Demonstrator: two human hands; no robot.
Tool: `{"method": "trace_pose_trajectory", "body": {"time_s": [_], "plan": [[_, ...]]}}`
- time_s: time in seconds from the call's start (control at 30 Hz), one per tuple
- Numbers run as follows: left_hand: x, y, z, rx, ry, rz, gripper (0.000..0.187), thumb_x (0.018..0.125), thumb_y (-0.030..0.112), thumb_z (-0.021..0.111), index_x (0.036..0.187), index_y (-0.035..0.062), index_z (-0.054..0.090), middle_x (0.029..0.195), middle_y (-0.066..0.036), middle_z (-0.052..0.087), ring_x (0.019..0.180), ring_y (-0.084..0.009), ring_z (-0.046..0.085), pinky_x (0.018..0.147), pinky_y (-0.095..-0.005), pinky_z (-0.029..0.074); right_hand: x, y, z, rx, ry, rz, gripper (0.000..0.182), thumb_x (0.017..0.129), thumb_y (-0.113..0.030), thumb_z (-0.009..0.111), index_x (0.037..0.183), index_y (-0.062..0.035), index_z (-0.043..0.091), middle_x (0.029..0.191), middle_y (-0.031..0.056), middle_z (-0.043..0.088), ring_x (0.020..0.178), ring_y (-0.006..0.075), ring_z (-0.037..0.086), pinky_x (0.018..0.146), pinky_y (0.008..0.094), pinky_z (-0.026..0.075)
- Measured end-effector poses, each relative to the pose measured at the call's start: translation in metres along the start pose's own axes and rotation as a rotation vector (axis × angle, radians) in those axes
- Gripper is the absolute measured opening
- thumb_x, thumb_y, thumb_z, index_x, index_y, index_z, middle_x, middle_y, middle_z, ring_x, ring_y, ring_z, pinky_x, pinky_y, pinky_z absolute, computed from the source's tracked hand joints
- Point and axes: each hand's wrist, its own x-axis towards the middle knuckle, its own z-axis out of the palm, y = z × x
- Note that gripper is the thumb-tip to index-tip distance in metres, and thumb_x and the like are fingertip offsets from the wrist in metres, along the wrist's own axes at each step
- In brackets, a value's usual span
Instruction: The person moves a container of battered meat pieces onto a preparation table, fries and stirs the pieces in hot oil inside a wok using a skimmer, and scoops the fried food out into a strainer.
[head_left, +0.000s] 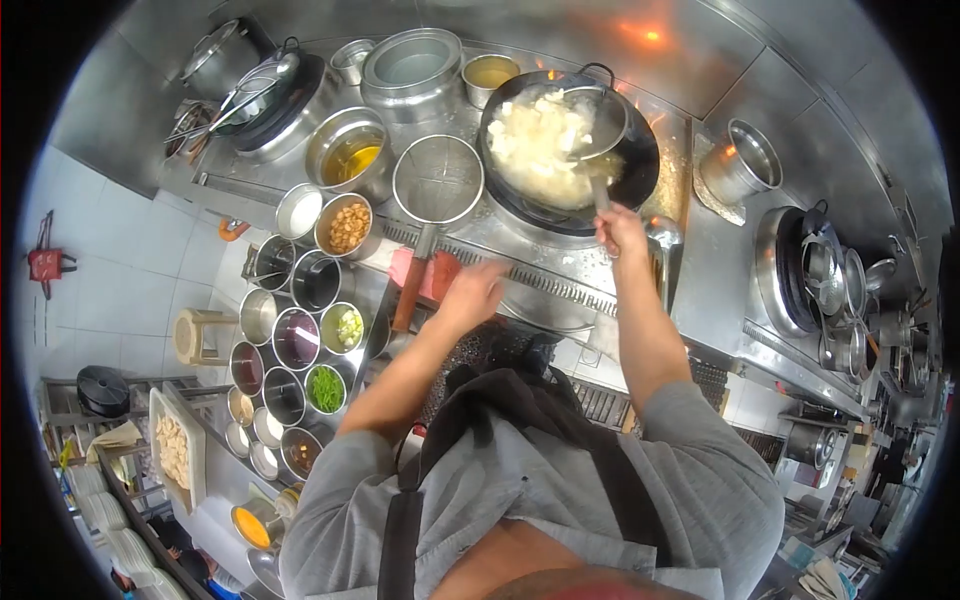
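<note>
The fingers of the right hand (622,232) are wrapped around the handle of a ladle (601,190), clamped on it close to the near rim of the wok (642,165). The ladle's round head lies inside the wok, beside a heap of pale pieces (538,135) that fills the middle and left of the pan. Flames (655,122) show behind the rim, so the burner is lit.

The step in hand appears to be working the pale pieces over the heat with the ladle. The next move would seem to call for a steady wrist and a low sweep of the head under the heap, keeping the pieces inside the rim and the knuckles off the hot metal.

The right arm reaches forward almost straight, the forearm crossing the front edge of the steel bench (715,262) and the hand over the wok's near side. The left arm is more bent, angled inward from the elbow, with the left hand (476,296) low in front of the bench, just beside a red cloth (442,272) and near the wooden handle of a strainer (438,180). Its fingers are blurred and seen from above; whether they are together, apart or touching the cloth, one cannot tell.
</note>
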Motion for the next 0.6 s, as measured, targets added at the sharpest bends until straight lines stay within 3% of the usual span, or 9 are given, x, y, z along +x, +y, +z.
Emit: {"method": "trace_pose_trajectory", "body": {"time_s": [0.03, 0.17, 0.27, 0.33, 0.4, 0.47, 0.6], "plan": [[-0.029, -0.007, -0.012, -0.041, 0.01, 0.043, 0.019, 0.078, 0.003, 0.059, 0.098, 0.0028, 0.061, 0.1, -0.018, 0.062, 0.093, -0.0366, 0.06, 0.08, -0.0415, 0.05, -0.002, -0.005, -0.002, -0.007, -0.013, -0.011, 0.007, 0.086, -0.007, 0.052, 0.09, -0.0037, 0.056, 0.06, 0.0035, 0.055, 0.034, 0.0105, 0.044, 0.027, 0.024, 0.023], [-0.159, -0.025, -0.057, -0.041, -0.19, -0.444, 0.019, 0.077, 0.01, 0.062, 0.095, 0.0026, 0.064, 0.087, -0.018, 0.065, 0.082, -0.0364, 0.064, 0.074, -0.0423, 0.051, -0.028, -0.021, -0.011, -0.156, -0.022, -0.102, 0.019, 0.086, -0.006, 0.052, 0.103, -0.0012, 0.058, 0.059, 0.0036, 0.054, 0.036, 0.0113, 0.046, 0.027, 0.0248, 0.023], [-0.26, -0.066, -0.061, 0.164, -0.307, -0.666, 0.023, 0.076, 0.021, 0.063, 0.09, 0.0035, 0.066, 0.085, -0.019, 0.066, 0.081, -0.0361, 0.064, 0.074, -0.0426, 0.052, -0.051, -0.029, -0.013, -0.245, -0.006, -0.178, 0.024, 0.084, -0.005, 0.05, 0.108, 0.0002, 0.055, 0.059, 0.0032, 0.053, 0.033, 0.0114, 0.042, 0.028, 0.024, 0.024], [-0.321, -0.099, -0.05, 0.245, -0.344, -0.691, 0.026, 0.076, 0.025, 0.063, 0.089, 0.0036, 0.066, 0.085, -0.019, 0.066, 0.081, -0.036, 0.064, 0.074, -0.0427, 0.052, -0.063, -0.031, -0.01, -0.252, 0.033, -0.197, 0.025, 0.084, -0.005, 0.05, 0.108, 0.0003, 0.055, 0.058, 0.0028, 0.052, 0.033, 0.0116, 0.042, 0.029, 0.0245, 0.025], [-0.379, -0.137, -0.026, 0.37, -0.434, -0.882, 0.024, 0.074, 0.026, 0.063, 0.083, 0.004, 0.067, 0.084, -0.017, 0.067, 0.076, -0.0328, 0.066, 0.074, -0.041, 0.053, -0.079, -0.04, -0.002, -0.301, 0.037, -0.19, 0.025, 0.085, -0.006, 0.05, 0.108, 0.0005, 0.055, 0.057, 0.0023, 0.052, 0.033, 0.012, 0.042, 0.029, 0.0249, 0.025], [-0.422, -0.163, -0.005, 0.358, -0.475, -0.929, 0.023, 0.074, 0.025, 0.063, 0.082, 0.0042, 0.067, 0.083, -0.017, 0.067, 0.074, -0.0322, 0.066, 0.073, -0.0407, 0.053, -0.089, -0.042, 0.004, -0.413, 0.054, -0.21, 0.025, 0.086, -0.006, 0.049, 0.109, 0.0004, 0.056, 0.056, 0.0019, 0.052, 0.034, 0.0117, 0.043, 0.03, 0.0246, 0.026], [-0.481, -0.183, 0.009, 0.161, -0.604, -1.236, 0.02, 0.075, 0.024, 0.063, 0.079, 0.0052, 0.067, 0.078, -0.014, 0.066, 0.069, -0.0296, 0.066, 0.069, -0.0394, 0.053, -0.099, -0.036, 0.004, -0.47, 0.082, -0.243, 0.027, 0.085, -0.006, 0.05, 0.111, 0.0009, 0.056, 0.056, 0.0018, 0.051, 0.035, 0.0112, 0.043, 0.032, 0.0252, 0.029]]}}
